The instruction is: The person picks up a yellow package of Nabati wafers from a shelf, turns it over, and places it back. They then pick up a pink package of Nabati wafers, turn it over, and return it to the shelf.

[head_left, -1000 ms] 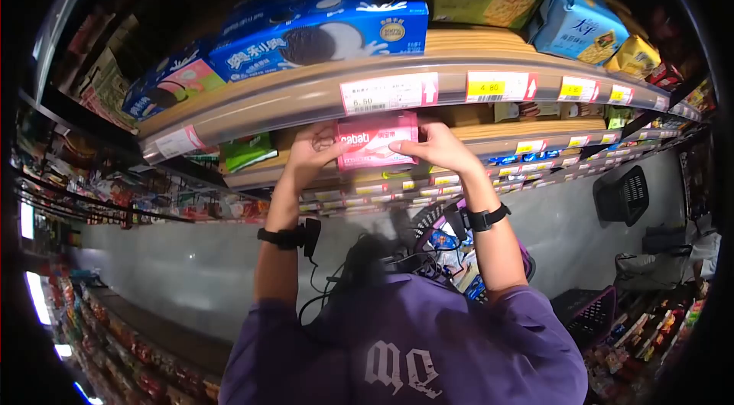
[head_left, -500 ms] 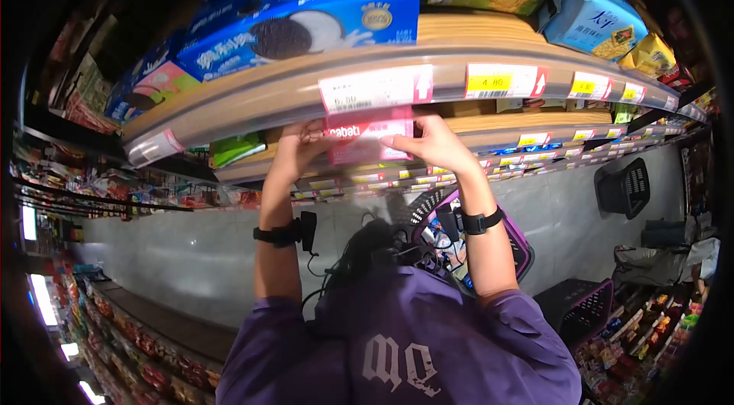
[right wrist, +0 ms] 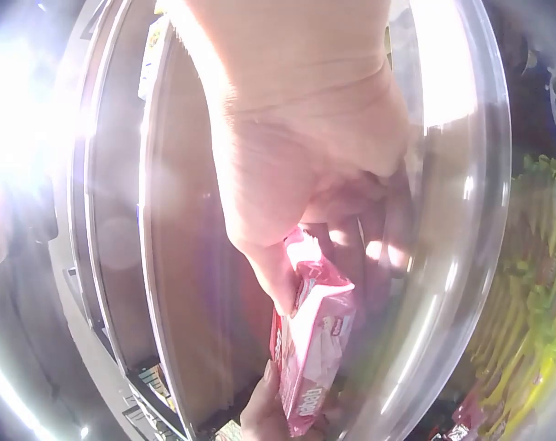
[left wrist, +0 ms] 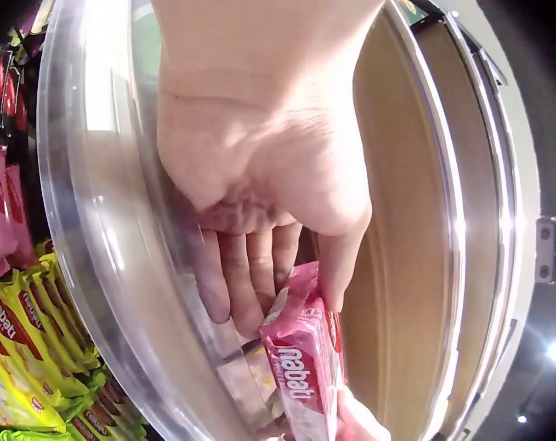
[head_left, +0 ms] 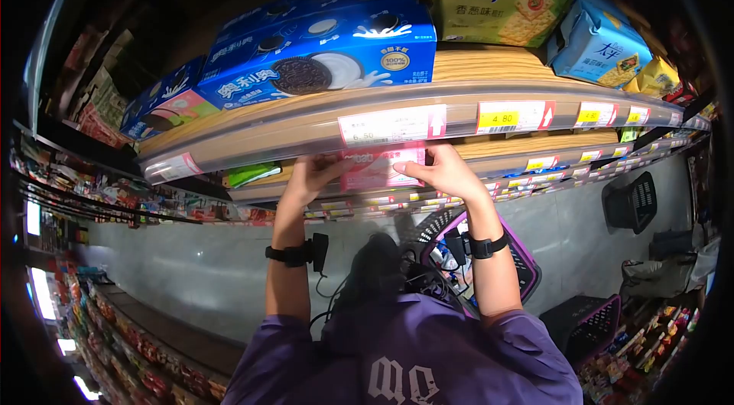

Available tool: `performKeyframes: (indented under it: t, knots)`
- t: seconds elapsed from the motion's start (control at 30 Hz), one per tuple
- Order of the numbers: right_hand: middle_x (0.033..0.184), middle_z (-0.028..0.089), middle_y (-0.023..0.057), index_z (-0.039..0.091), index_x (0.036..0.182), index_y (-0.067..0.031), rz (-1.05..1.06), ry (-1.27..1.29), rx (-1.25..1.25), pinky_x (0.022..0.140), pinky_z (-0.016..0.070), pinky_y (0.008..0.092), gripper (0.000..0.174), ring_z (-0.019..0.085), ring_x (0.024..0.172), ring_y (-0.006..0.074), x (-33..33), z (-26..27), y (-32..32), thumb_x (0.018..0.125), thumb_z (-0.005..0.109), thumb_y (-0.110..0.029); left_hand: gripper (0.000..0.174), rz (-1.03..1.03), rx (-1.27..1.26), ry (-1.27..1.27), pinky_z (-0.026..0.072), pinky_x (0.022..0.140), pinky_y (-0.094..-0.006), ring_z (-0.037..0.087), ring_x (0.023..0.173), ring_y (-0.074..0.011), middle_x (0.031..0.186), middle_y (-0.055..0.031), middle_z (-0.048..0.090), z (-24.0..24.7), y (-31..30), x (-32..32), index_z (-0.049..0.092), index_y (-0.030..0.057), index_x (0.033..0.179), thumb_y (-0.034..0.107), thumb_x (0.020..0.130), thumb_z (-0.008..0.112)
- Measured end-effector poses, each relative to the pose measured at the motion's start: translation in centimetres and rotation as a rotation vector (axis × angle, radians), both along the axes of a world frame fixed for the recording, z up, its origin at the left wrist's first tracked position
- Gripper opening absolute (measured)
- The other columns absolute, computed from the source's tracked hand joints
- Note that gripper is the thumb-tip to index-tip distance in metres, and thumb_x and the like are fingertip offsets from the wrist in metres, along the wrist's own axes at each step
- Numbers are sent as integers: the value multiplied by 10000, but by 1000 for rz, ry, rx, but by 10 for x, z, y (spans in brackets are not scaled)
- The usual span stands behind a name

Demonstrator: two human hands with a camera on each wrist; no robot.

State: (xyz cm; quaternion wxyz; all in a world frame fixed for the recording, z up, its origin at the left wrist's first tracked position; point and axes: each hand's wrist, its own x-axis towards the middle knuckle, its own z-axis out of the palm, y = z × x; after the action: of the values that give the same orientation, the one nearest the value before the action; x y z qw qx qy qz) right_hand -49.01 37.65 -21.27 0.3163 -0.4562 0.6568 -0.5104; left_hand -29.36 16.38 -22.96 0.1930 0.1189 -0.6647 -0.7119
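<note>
A pink packet of Nabati wafers (head_left: 382,168) is held between both hands, just below the front edge of the upper shelf in the head view. My left hand (head_left: 312,177) pinches its left end, the thumb lying along the near face and the fingers behind. At the other end my right hand (head_left: 453,171) grips it the same way, thumb on the front. The left wrist view shows the packet (left wrist: 301,367) lengthwise with its printed name. From the right wrist, the crimped end of the packet (right wrist: 319,322) shows beside the thumb.
Blue Oreo boxes (head_left: 321,61), a green cracker pack (head_left: 497,4) and a light blue pack (head_left: 600,42) stand on the upper shelf, above price labels (head_left: 392,125). Yellow Nabati packs (left wrist: 25,335) hang beyond the shelf edge. A purple-rimmed basket (head_left: 520,252) is on the floor.
Both hands keep hold of the wafer packet. The head view has shifted, so shelf and hands sit lower in it; the packet's front face looks shorter than a second ago.
</note>
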Motion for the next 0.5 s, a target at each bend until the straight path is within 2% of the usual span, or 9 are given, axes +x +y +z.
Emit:
performKeyframes:
  t: [0.1,0.17,0.23,0.27,0.3,0.33,0.4,0.5]
  knots:
    - [1131,713,74,642,1263,21,0,-34,-82,922,512,320,416,623,1021,119,-1,-3,-3,902,764,-144,435,-11,-45,-97,532,974,-353,663,1110,-219,1226,-164,683,-2,-5,2,551,-52,1312,-95,895,671]
    - [1142,703,68,643,1261,25,-20,-83,104,921,508,311,422,613,1022,112,1,13,-2,896,769,-147,438,19,-123,-164,532,969,-344,664,1106,-216,1229,-168,684,-3,-7,6,550,-66,1317,-75,897,676]
    - [1118,705,60,644,1262,22,-32,75,-27,897,511,298,432,607,982,103,-1,1,-3,890,773,-156,438,13,-243,-306,528,973,-332,664,1107,-215,1230,-173,684,-1,-11,5,546,-77,1321,-64,902,672]
    - [1029,711,35,659,1236,19,-72,92,-178,808,520,282,414,604,891,86,4,1,-8,884,778,-166,432,-2,-201,-240,520,978,-311,664,1109,-209,1226,-174,686,-1,-11,3,540,-91,1327,-52,913,659]
    - [943,705,11,674,1202,19,-64,78,8,720,510,273,386,592,810,73,1,7,0,882,781,-167,435,-20,-80,-75,513,988,-302,657,1126,-203,1247,-169,677,-2,-6,-1,531,-96,1335,-61,917,645]
    - [915,701,5,680,1188,20,-60,42,22,700,504,272,374,587,788,71,-2,2,0,882,783,-170,444,-29,-107,-73,510,994,-302,654,1136,-202,1263,-173,669,-8,-9,-4,525,-95,1343,-63,916,643]
    - [920,700,8,680,1181,23,-31,-95,120,696,503,272,374,585,789,73,1,8,-2,883,785,-177,276,0,-27,1,537,793,-260,661,912,-106,1030,-72,712,4,0,-4,639,-34,1166,-35,900,713]
    - [943,699,4,675,1189,24,-46,-41,9,673,494,260,384,578,780,63,-1,-2,-4,887,787,-184,281,-30,-44,-12,541,805,-261,665,921,-117,1051,-92,722,3,-4,-5,644,-47,1178,-28,905,711]
